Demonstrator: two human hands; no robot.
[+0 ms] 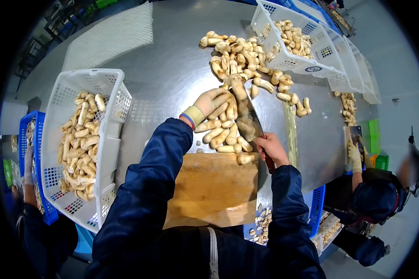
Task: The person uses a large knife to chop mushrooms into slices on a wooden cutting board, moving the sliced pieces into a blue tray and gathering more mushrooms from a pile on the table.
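My right hand (272, 148) is closed round the dark red handle of a broad-bladed kitchen knife (252, 122). Its blade points away from me and stands against the right side of a small heap of thick, pale mushrooms (224, 132). On the left of that heap lies my gloved left hand (210, 103), fingers stretched over the mushrooms; whether it grips any I cannot tell. Just in front of the heap is a wooden cutting board (212, 188). A larger pile of mushrooms (237, 53) spreads beyond the blade on the metal table (172, 51).
A white crate (114, 156) of mushrooms stands on my left, with a blue crate (26, 123) beyond it. Another white crate (307, 65) holds mushrooms at the far right. A greenish strip (291, 135) lies right of the knife. A co-worker (372, 193) works on the right.
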